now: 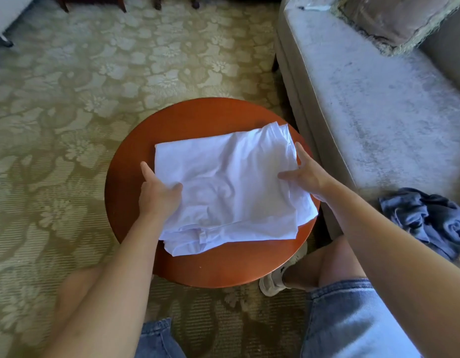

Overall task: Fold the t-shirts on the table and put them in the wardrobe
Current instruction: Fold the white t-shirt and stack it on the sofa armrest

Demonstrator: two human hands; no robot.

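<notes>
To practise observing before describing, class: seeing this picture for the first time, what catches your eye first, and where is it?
A folded white t-shirt lies on a round reddish-brown table at the centre of the view, with the left hand and right hand holding its two sides. To the right, a crumpled blue garment lies on a grey sofa.

Single head view, looking steeply down, close over round table [136,182], wide-angle
</notes>
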